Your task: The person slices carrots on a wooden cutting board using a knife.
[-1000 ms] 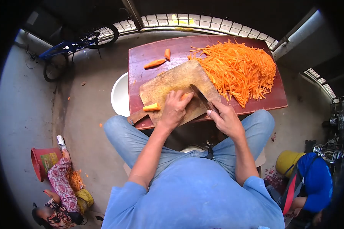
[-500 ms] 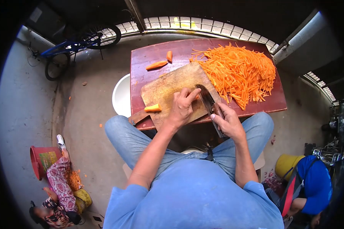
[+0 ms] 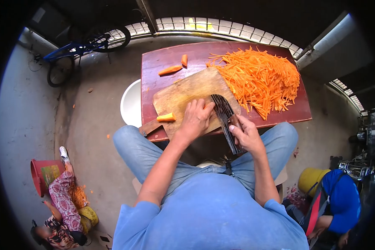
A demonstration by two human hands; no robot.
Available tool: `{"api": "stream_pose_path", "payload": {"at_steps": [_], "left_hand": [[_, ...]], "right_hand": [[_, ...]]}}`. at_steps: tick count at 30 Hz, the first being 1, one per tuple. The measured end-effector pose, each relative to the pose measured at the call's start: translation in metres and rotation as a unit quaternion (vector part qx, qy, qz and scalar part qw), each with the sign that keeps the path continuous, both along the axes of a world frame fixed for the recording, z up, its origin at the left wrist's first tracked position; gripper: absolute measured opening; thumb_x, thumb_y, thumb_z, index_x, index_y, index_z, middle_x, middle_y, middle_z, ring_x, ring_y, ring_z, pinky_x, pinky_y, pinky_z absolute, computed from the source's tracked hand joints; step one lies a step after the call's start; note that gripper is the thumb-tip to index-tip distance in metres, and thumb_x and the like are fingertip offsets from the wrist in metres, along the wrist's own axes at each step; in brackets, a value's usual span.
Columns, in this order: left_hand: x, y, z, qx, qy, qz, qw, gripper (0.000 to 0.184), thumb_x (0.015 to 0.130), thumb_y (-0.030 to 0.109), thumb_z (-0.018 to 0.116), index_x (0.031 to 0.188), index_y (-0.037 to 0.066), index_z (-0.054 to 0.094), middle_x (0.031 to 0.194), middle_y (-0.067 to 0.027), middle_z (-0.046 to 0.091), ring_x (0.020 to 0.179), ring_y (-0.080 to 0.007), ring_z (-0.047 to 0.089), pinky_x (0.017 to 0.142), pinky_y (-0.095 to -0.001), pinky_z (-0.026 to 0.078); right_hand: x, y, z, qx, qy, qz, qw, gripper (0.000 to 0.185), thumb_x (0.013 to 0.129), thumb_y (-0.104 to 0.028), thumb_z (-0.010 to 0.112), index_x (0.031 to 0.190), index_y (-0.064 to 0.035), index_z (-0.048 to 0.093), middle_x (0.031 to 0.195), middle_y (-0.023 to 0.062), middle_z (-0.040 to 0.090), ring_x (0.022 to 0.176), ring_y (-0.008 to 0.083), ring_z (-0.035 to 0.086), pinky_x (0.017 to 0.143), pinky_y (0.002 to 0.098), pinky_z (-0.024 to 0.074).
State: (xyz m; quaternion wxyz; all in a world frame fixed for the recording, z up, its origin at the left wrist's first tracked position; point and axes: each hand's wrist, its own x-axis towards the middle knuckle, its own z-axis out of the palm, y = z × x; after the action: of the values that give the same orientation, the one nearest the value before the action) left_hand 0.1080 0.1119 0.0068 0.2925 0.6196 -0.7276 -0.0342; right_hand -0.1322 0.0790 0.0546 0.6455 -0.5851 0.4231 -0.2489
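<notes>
My right hand (image 3: 246, 132) is closed around the handle of a wide, dark-bladed knife (image 3: 222, 109). Its blade lies over the right part of a wooden cutting board (image 3: 171, 98). Just left of the blade, my left hand (image 3: 195, 118) presses down on the board with fingers bent around a carrot piece, mostly hidden beneath them. Another cut carrot piece (image 3: 166, 117) rests on the board near its left edge. Beyond the board lie two more carrot pieces, one long (image 3: 170, 70) and one short (image 3: 184, 61). A large heap of carrot strips (image 3: 262, 79) covers the table's right side.
The board sits on a dark red table (image 3: 158, 62) in front of my knees. A white basin (image 3: 131, 104) stands at its left. A person (image 3: 64, 200) sits lower left by a red bucket (image 3: 46, 175), another person (image 3: 341, 200) lower right by a yellow bucket (image 3: 310, 179). A bicycle (image 3: 77, 52) stands back left.
The knife has shifted slightly left, and its blade face shows more broadly. My left hand's fingers have drawn in from a pointing shape to a bent grip.
</notes>
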Motion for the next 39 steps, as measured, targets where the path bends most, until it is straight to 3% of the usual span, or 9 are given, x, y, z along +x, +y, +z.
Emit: {"api": "stream_pose_path", "payload": {"at_steps": [9,16,18,21,27,30,33,36,39], "left_hand": [[0.009,-0.003,0.003,-0.086,0.19,-0.018,0.978,0.026,0.093,-0.002,0.079,0.118,0.0,0.073,0.109,-0.0194,0.075,0.102,-0.0383,0.074,0.089,-0.0443,0.06],[0.005,0.02,-0.012,-0.114,0.253,0.016,0.961,0.025,0.093,-0.005,0.079,0.117,-0.001,0.076,0.111,-0.0194,0.074,0.102,-0.0387,0.074,0.088,-0.0434,0.061],[0.004,0.02,-0.016,-0.128,0.244,0.02,0.961,0.024,0.093,-0.006,0.079,0.117,-0.001,0.076,0.111,-0.0192,0.074,0.101,-0.0383,0.074,0.087,-0.0432,0.061],[0.007,0.017,-0.018,-0.139,0.229,0.019,0.963,0.024,0.093,-0.005,0.079,0.116,-0.001,0.076,0.112,-0.0189,0.074,0.101,-0.038,0.074,0.087,-0.0439,0.062],[0.002,0.013,-0.02,-0.155,0.178,0.036,0.971,0.024,0.093,-0.004,0.08,0.117,-0.001,0.076,0.112,-0.0185,0.074,0.1,-0.0379,0.075,0.087,-0.0455,0.062],[0.001,0.011,-0.018,-0.159,0.163,0.035,0.973,0.024,0.093,-0.005,0.08,0.117,-0.001,0.077,0.11,-0.0183,0.074,0.099,-0.0378,0.075,0.086,-0.0455,0.062],[0.002,0.011,-0.021,-0.155,0.171,0.031,0.972,0.025,0.092,-0.008,0.079,0.116,-0.002,0.076,0.108,-0.0181,0.075,0.098,-0.037,0.075,0.085,-0.0449,0.062],[0.002,0.011,-0.021,-0.155,0.167,0.028,0.973,0.027,0.09,-0.011,0.078,0.116,-0.002,0.076,0.107,-0.0178,0.075,0.095,-0.0358,0.074,0.084,-0.0437,0.061],[0.001,0.007,-0.015,-0.168,0.149,0.012,0.974,0.03,0.088,-0.013,0.079,0.116,-0.003,0.076,0.106,-0.0173,0.074,0.092,-0.0352,0.072,0.083,-0.0427,0.059]], "right_hand": [[-0.002,0.007,0.0,-0.044,0.038,-0.001,0.998,0.027,0.106,-0.009,0.07,0.131,0.001,0.067,0.078,-0.0028,0.058,0.061,0.0062,0.05,0.057,0.0281,0.0448],[0.002,0.014,0.012,-0.127,0.102,0.042,0.986,0.026,0.105,-0.009,0.07,0.128,0.0028,0.064,0.082,0.0147,0.06,0.074,0.0236,0.058,0.073,0.0399,0.0524],[0.005,0.015,0.019,-0.149,0.125,0.057,0.979,0.028,0.107,-0.011,0.07,0.13,0.0032,0.064,0.087,0.0213,0.064,0.079,0.0326,0.065,0.078,0.0432,0.0545],[0.008,0.019,0.016,-0.272,0.094,0.065,0.955,0.03,0.109,-0.011,0.068,0.135,0.0032,0.064,0.084,0.0143,0.062,0.07,0.0225,0.062,0.068,0.0386,0.0528],[0.007,0.017,0.044,-0.253,0.105,0.088,0.958,0.035,0.108,-0.015,0.07,0.137,0.0031,0.062,0.1,0.0286,0.072,0.096,0.0491,0.072,0.082,0.0495,0.0567],[0.006,0.013,0.035,-0.277,0.079,0.078,0.954,0.033,0.109,-0.013,0.07,0.137,0.0037,0.063,0.094,0.0213,0.068,0.083,0.0338,0.069,0.078,0.0423,0.0555],[0.003,0.01,0.04,-0.246,0.061,0.076,0.964,0.034,0.11,-0.013,0.069,0.138,0.0037,0.063,0.097,0.0221,0.07,0.086,0.0355,0.071,0.079,0.043,0.0563],[0.002,0.004,0.048,-0.202,0.045,0.087,0.975,0.026,0.109,-0.015,0.067,0.128,0.0027,0.062,0.098,0.0296,0.07,0.093,0.0524,0.07,0.077,0.0528,0.0541],[-0.001,-0.002,0.042,-0.201,0.044,0.101,0.973,0.022,0.109,-0.015,0.066,0.123,0.0019,0.061,0.095,0.03,0.068,0.092,0.0542,0.068,0.076,0.0547,0.0528]]}}
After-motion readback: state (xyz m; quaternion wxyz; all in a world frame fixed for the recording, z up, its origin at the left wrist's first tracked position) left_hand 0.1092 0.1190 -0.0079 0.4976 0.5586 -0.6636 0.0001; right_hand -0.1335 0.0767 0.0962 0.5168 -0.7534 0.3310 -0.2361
